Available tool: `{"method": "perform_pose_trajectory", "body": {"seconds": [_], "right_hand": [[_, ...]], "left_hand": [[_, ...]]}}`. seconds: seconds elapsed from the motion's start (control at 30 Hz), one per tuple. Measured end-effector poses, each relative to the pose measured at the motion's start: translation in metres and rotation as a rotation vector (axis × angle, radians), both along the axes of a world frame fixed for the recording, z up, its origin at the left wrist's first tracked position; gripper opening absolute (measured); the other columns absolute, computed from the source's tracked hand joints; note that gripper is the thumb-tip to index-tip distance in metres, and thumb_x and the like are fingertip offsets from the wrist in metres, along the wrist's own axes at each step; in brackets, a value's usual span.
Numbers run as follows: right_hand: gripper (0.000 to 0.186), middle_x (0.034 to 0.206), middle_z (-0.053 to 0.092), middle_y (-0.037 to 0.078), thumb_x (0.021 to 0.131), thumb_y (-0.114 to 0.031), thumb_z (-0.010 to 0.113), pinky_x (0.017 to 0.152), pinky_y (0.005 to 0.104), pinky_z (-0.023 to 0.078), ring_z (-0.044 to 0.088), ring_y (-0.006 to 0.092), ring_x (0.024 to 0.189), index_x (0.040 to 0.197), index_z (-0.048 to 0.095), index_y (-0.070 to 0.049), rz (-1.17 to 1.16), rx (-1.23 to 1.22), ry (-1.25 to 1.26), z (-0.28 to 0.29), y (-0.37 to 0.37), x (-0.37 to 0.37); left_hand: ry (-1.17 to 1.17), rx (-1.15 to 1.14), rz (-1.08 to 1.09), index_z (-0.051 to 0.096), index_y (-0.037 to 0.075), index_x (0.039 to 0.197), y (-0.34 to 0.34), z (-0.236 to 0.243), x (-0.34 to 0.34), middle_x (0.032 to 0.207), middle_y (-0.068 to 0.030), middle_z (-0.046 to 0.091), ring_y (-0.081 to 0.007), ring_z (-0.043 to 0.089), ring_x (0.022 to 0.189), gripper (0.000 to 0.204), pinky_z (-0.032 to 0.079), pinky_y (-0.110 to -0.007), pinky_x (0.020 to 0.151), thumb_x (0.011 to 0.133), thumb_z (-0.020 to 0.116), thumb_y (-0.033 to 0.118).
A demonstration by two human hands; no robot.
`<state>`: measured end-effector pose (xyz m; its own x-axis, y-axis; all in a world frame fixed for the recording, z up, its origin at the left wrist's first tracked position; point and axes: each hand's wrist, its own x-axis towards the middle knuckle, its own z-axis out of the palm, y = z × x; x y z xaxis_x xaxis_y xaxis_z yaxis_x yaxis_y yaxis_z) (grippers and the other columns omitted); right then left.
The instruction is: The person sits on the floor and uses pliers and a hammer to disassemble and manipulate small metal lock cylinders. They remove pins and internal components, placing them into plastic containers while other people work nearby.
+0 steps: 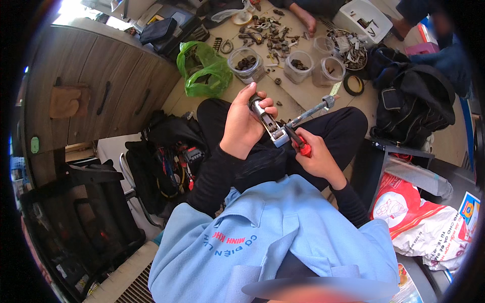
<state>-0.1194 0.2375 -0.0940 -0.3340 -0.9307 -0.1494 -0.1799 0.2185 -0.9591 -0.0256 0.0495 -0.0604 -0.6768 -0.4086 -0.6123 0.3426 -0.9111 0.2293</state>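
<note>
My left hand [244, 120] is closed around a silvery metal mechanism [267, 120] with a slotted body and a dark round end, held above my lap. A long grey metal rod [309, 112] slants away from its lower end towards the upper right, with a thicker collar at its far tip. In my right hand [319, 158] is a red-handled hand tool [304, 148], gripped by the handle. Its dark front part lies against the lower end of the mechanism; whether it is pliers or a screwdriver is hard to make out.
Ahead, loose metal parts [268, 35] lie spread on the tiled floor beside plastic tubs [298, 74] and a green bag [207, 76]. An open tool bag [172, 156] sits left, a black backpack [411, 103] right. Wooden drawers [101, 86] stand left. Another person's bare foot [304, 21] shows at the top.
</note>
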Motion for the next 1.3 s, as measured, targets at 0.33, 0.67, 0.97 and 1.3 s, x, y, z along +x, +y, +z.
{"method": "perform_pose_trajectory", "body": {"seconds": [0.33,0.67,0.97,1.3], "right_hand": [[0.019,0.07,0.055,0.012,0.078,-0.007,0.066,0.063,0.0345,0.045,0.054,0.0231,0.063,0.09,0.052,-0.001,0.012,-0.028,-0.093,-0.001,0.0,0.013],[0.031,0.057,0.049,0.013,0.088,-0.023,0.07,0.053,0.0361,0.04,0.048,0.024,0.051,0.077,0.052,0.0,-0.074,0.134,0.082,0.008,-0.007,0.025],[0.024,0.062,0.048,0.006,0.087,-0.019,0.068,0.054,0.0332,0.038,0.044,0.0142,0.057,0.081,0.053,-0.002,-0.109,0.013,-0.115,-0.019,-0.013,0.041],[0.011,0.075,0.055,-0.003,0.083,-0.009,0.061,0.059,0.024,0.041,0.048,0.0045,0.069,0.089,0.056,-0.001,-0.094,-0.135,-0.295,0.0,-0.024,0.022]], "left_hand": [[0.01,-0.249,0.072,0.045,0.012,0.096,-0.003,0.011,0.006,0.081,0.0,0.046,-0.0095,0.043,0.06,0.014,0.039,-0.027,0.052,0.097,0.056,0.02],[-0.108,-0.641,0.107,0.049,0.012,0.096,0.005,0.051,0.006,0.063,0.0011,0.038,-0.01,0.036,0.044,0.016,0.029,-0.027,0.044,0.097,0.057,0.026],[0.298,-2.295,0.135,0.069,0.006,0.088,0.044,0.026,0.009,0.063,-0.0011,0.054,-0.0173,0.051,0.051,0.015,0.042,-0.029,0.049,0.078,0.059,0.007],[0.007,-2.577,0.362,0.058,0.019,0.111,0.043,0.007,0.024,0.105,-0.0108,0.052,-0.031,0.051,0.105,0.045,0.046,-0.053,0.095,0.07,0.075,0.022]]}}
